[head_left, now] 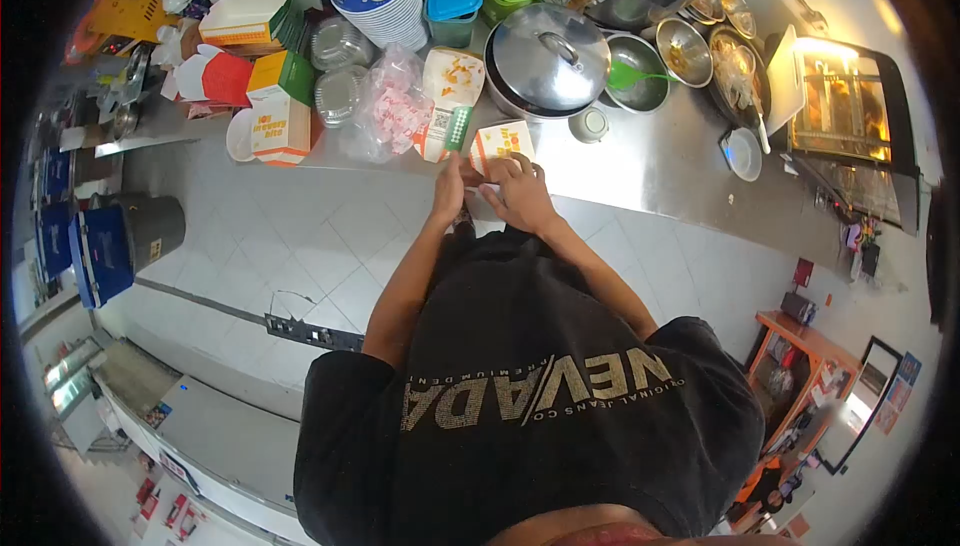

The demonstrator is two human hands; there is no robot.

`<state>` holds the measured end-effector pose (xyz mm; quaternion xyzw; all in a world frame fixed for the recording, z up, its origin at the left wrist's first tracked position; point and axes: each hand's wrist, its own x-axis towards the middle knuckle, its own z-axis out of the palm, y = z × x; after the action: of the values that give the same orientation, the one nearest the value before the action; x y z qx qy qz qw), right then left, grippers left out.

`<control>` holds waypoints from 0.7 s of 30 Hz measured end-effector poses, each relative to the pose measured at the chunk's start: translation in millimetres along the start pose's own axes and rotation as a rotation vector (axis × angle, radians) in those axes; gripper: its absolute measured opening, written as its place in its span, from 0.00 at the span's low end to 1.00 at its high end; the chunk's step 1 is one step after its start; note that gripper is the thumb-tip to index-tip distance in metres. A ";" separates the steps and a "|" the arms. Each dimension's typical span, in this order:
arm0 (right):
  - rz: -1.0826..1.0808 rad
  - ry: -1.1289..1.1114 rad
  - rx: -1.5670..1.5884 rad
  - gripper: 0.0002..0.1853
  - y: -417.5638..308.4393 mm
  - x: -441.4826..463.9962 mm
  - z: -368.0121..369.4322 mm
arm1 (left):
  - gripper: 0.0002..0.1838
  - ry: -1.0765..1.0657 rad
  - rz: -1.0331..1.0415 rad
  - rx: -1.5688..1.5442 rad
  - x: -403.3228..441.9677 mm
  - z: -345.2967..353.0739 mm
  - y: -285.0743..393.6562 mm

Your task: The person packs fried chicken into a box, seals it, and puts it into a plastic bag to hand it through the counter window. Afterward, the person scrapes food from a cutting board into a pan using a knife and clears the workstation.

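At the near edge of a metal counter (640, 161), a small white-and-orange box (503, 140) is placed just left of the counter's middle, and its near side is touched by the bent fingers of the right hand (522, 196); whether it is firmly gripped cannot be told. The left hand (448, 192) is held just to the left, fingers extended together, with its fingertips by the near end of a green-and-white carton (440, 126); whether anything is grasped by it cannot be told. In the carton's white far part, orange-brown food pieces (461, 74) are seen. To the left of the carton, a clear plastic bag (397, 106) is filled with pink-and-white items, and beyond it a tall stack of blue-and-white tubs (375, 6) is set. Farther left, an orange-and-green box (280, 124) is stood near the counter's edge. To the far right of the touched box, a large pot is covered by a shiny lid (545, 56); beside it, a green utensil (628, 75) is rested in a metal bowl (648, 98).
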<state>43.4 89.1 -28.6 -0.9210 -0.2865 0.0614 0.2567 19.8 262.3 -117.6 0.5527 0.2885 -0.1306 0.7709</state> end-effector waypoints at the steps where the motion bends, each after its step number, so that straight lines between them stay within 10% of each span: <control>1: -0.001 -0.022 -0.074 0.24 0.1 -3.5 9.2 | 0.27 0.003 0.015 0.028 1.5 -0.3 1.5; 8: 0.425 0.465 0.055 0.61 26.8 -10.7 0.9 | 0.33 0.037 0.023 0.156 46.7 -6.4 -19.4; 11: 0.493 0.228 0.316 0.60 71.7 -24.5 35.0 | 0.31 -0.096 0.097 0.326 29.4 12.8 13.3; 16: 0.626 0.309 0.739 0.24 80.3 -30.2 48.9 | 0.30 -0.109 0.103 0.270 30.9 27.1 -10.8; 21: 0.794 0.362 1.056 0.30 94.7 -67.7 46.9 | 0.31 -0.212 -0.042 0.175 -8.3 41.9 -10.2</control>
<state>22.0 5.0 -119.4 -0.7033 0.1886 0.1275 0.6734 20.5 218.9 -111.3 0.5947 0.2046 -0.2290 0.7430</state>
